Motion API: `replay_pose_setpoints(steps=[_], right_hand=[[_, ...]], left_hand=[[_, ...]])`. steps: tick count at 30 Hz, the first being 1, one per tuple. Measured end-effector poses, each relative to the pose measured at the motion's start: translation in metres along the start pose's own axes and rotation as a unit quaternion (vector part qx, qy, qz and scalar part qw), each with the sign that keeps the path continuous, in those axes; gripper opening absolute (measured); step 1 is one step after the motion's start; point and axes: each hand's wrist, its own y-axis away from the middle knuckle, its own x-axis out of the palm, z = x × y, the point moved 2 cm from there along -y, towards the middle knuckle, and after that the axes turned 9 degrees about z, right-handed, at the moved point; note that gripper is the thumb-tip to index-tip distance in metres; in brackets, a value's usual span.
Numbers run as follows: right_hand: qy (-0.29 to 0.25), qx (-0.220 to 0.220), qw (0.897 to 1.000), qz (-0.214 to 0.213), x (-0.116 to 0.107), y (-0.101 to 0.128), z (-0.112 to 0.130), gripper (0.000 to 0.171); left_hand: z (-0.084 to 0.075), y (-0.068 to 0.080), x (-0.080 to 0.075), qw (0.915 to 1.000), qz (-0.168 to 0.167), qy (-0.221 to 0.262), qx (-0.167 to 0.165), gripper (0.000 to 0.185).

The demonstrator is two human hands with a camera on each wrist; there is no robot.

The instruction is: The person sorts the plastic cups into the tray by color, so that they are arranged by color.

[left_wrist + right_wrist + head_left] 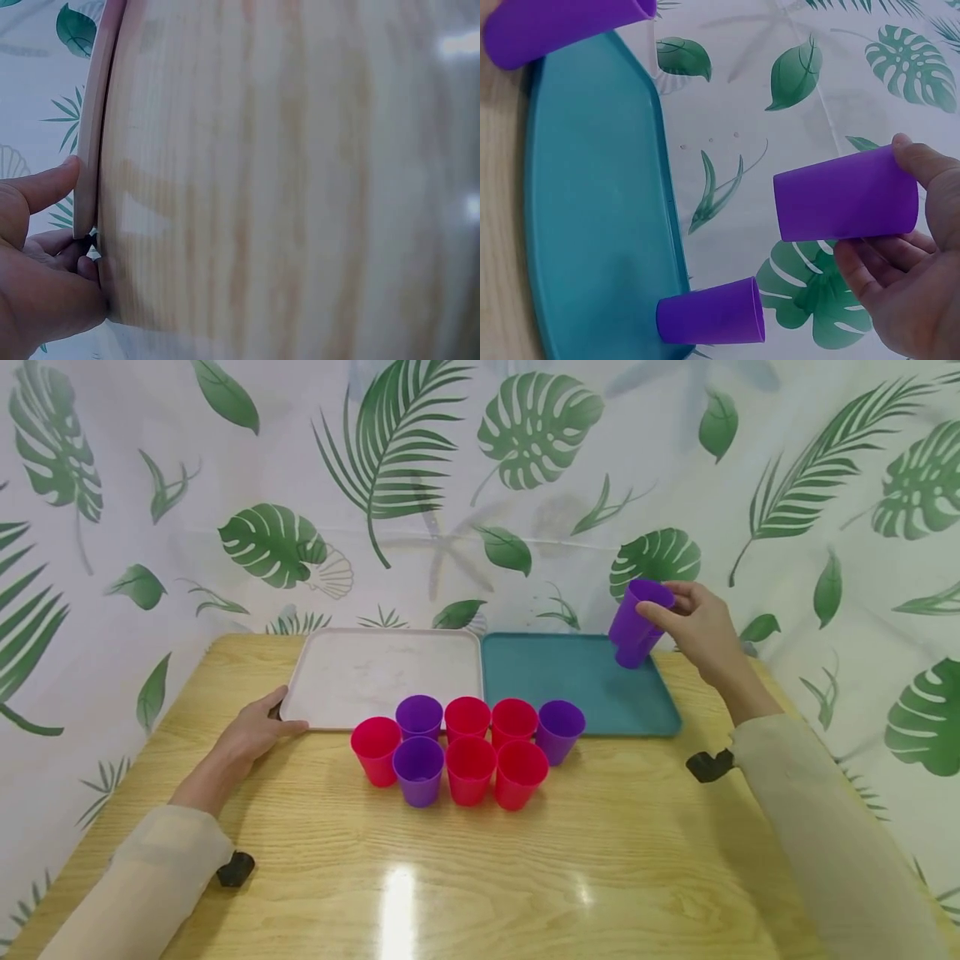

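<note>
My right hand (701,622) holds a purple cup (847,195) between thumb and fingers, above the far right corner of the teal tray (570,685). A second purple cup (712,311) stands upright on that corner, lower than the held one. My left hand (251,727) grips the front left corner of the white tray (375,677). Its thumb lies against the tray's edge in the left wrist view, and the other fingers are curled by the corner, partly hidden.
Several red cups (471,777) and purple cups (420,777) stand mouth up in a cluster before the trays on the wooden table (480,877). One purple cup (559,735) is at the cluster's right end. A leaf-patterned sheet (480,485) hangs behind the table.
</note>
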Motion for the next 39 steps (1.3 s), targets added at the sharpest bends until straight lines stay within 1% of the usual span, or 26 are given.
replay_pose_setpoints(steps=[4, 7, 13, 17, 21, 25, 29, 32, 36, 39], right_hand=[[-0.018, -0.006, 1.0, -0.015, 0.005, -0.011, 0.003, 0.082], [-0.036, -0.016, 0.999, -0.019, 0.011, -0.02, 0.002, 0.08], [-0.042, -0.018, 0.998, -0.033, 0.02, -0.034, 0.001, 0.079], [-0.048, -0.009, 0.998, -0.034, 0.025, -0.042, 0.002, 0.08], [-0.045, 0.004, 0.999, -0.03, 0.032, -0.051, -0.003, 0.081], [-0.028, 0.01, 0.999, -0.028, 0.039, -0.057, -0.008, 0.082], [0.013, 0.014, 1.0, -0.025, 0.044, -0.063, -0.013, 0.085], [0.034, 0.013, 0.999, -0.024, 0.048, -0.067, -0.018, 0.084], [0.045, 0.013, 0.999, -0.026, 0.053, -0.069, -0.023, 0.08], [0.043, 0.016, 0.999, -0.024, 0.057, -0.071, -0.027, 0.079]], left_hand=[[-0.001, 0.001, 0.0, 1.0, 0.003, -0.002, 0.005, 0.092], [0.0, 0.001, -0.001, 0.9999, 0.007, 0.009, 0.011, 0.092], [0.002, -0.001, 0.0, 0.9996, 0.008, 0.02, 0.018, 0.092], [0.002, -0.001, 0.0, 0.9998, 0.003, 0.019, 0.008, 0.093], [0.003, -0.001, -0.001, 0.9998, -0.002, 0.019, -0.001, 0.093], [0.002, 0.0, -0.001, 0.9998, -0.003, 0.019, -0.002, 0.092], [0.0, 0.001, -0.001, 0.9999, -0.004, 0.014, -0.002, 0.092], [0.0, 0.0, -0.001, 0.9999, -0.006, 0.011, -0.001, 0.091], [-0.001, -0.001, -0.001, 1.0, -0.005, 0.008, -0.001, 0.091], [-0.001, -0.001, -0.002, 1.0, -0.005, 0.003, -0.002, 0.091]])
